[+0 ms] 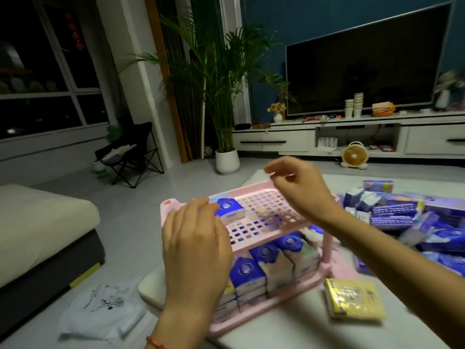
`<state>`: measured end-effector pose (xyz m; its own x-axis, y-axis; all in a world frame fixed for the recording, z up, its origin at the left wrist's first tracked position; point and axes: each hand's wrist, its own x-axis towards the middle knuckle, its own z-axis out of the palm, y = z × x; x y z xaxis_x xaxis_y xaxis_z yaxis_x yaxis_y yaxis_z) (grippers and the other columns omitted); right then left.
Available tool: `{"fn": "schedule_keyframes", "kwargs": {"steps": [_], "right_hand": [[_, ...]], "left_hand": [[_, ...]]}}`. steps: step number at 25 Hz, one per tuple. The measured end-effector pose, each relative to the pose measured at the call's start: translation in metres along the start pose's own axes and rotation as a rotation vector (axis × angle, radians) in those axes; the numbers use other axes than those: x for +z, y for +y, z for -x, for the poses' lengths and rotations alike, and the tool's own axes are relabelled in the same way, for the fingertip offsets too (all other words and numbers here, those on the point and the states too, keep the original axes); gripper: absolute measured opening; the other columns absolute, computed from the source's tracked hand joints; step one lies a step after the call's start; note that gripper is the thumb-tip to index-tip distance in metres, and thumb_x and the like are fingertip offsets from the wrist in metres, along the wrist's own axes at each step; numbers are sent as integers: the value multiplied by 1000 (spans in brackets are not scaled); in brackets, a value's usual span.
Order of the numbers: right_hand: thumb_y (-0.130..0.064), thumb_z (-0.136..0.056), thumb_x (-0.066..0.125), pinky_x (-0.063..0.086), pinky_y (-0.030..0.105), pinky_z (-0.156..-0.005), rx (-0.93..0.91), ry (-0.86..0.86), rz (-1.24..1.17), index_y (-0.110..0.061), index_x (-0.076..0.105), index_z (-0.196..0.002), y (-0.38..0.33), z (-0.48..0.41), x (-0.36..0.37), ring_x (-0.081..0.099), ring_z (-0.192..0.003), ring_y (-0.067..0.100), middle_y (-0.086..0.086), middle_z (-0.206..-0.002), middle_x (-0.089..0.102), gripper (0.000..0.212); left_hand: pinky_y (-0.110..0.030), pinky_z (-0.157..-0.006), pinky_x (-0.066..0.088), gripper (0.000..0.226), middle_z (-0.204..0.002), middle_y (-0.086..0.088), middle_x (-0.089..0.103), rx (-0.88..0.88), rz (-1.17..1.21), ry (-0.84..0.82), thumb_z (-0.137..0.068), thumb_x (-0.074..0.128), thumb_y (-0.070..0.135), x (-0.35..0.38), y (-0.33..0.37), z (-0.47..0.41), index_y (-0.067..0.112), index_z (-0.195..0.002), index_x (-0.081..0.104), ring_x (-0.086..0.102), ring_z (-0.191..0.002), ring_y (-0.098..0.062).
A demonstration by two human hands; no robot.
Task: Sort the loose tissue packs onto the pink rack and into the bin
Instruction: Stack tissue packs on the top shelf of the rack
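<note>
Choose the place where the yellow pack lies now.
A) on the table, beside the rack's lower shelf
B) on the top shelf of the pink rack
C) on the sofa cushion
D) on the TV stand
A: the yellow pack lies flat on the table, just right of the lower front corner of the pink rack, not on either shelf.

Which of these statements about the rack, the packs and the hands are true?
1. A blue pack lies on the pink rack, at its top shelf's left end. True.
2. Its lower shelf is empty. False: blue packs fill it.
3. The right hand holds a pack. False: it holds nothing.
4. A yellow pack lies on the table beside the rack. True.
5. The heap of loose packs lies left of the rack. False: it lies on the right.
</note>
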<state>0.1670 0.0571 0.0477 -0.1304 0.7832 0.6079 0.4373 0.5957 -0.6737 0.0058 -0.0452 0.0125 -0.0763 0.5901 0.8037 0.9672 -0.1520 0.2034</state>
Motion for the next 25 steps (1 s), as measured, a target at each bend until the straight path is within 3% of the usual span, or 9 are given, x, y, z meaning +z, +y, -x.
{"fn": "schedule_keyframes", "kwargs": {"steps": [2, 4, 5, 7, 11, 16, 18, 22, 25], "right_hand": [[7, -83, 46, 47, 16, -66, 160, 266, -142, -11, 63, -94, 27, -6, -42, 57, -72, 11, 6, -89, 65, 27], [5, -83, 47, 48, 23, -61, 377, 433, -157, -13, 60, -87, 67, -2, -82, 58, -67, 18, 15, -90, 65, 23], [3, -81, 49, 49, 31, -66, 475, 455, -65, -14, 61, -85, 88, 7, -97, 60, -72, 25, 19, -95, 67, 21], [1, -77, 52, 47, 36, -79, 583, 314, 277, -13, 63, -96, 120, 32, -115, 62, -93, 34, 18, -106, 67, 26], [-4, -74, 59, 37, 33, -97, 330, -210, 833, -14, 44, -136, 137, 58, -119, 43, -123, 33, 16, -136, 46, 64], [0, -82, 55, 13, 37, -115, -119, -471, 1187, -20, 14, -149, 139, 55, -83, 14, -142, 28, 7, -157, 6, 81], [-3, -83, 55, 14, 38, -113, -217, -561, 1297, -16, 24, -145, 145, 50, -73, 19, -139, 30, 9, -154, 17, 70], [-16, -85, 58, 27, 34, -103, -249, -531, 1330, -15, 45, -130, 149, 49, -75, 39, -121, 28, 7, -130, 45, 47], [-26, -83, 62, 36, 35, -90, -95, -191, 1079, -6, 57, -113, 132, 38, -90, 47, -107, 31, 14, -115, 53, 36]], "left_hand": [[-35, -80, 43, 25, -91, -6, 66, 82, 263, 128, -84, 41, 14, 7, 16, 22, 10, -92, 65, 58, -86, -21], [-34, -72, 44, 20, -82, -4, 64, 178, 425, 84, -82, 42, 11, 13, 42, 45, 13, -87, 61, 56, -78, -20], [-33, -69, 43, 17, -80, -1, 62, 229, 460, 21, -81, 43, 12, 19, 52, 55, 17, -86, 58, 56, -76, -19], [-27, -67, 43, 14, -81, 4, 59, 286, 500, -126, -80, 43, 15, 34, 68, 69, 21, -86, 54, 56, -76, -13], [-21, -67, 41, 15, -86, 10, 59, 271, 496, -288, -82, 41, 21, 53, 78, 78, 27, -88, 54, 56, -77, -6], [-19, -66, 40, 17, -87, 15, 56, 246, 490, -401, -80, 41, 24, 59, 80, 78, 30, -86, 56, 57, -74, -3], [-17, -65, 41, 17, -88, 15, 55, 264, 493, -422, -80, 42, 25, 57, 80, 79, 30, -85, 57, 58, -75, -2], [-15, -68, 41, 19, -92, 14, 57, 272, 541, -381, -82, 41, 22, 50, 70, 70, 27, -88, 59, 58, -79, -2], [-18, -69, 43, 17, -90, 13, 57, 231, 597, -261, -81, 41, 19, 42, 62, 63, 28, -91, 53, 57, -79, -4]]}}
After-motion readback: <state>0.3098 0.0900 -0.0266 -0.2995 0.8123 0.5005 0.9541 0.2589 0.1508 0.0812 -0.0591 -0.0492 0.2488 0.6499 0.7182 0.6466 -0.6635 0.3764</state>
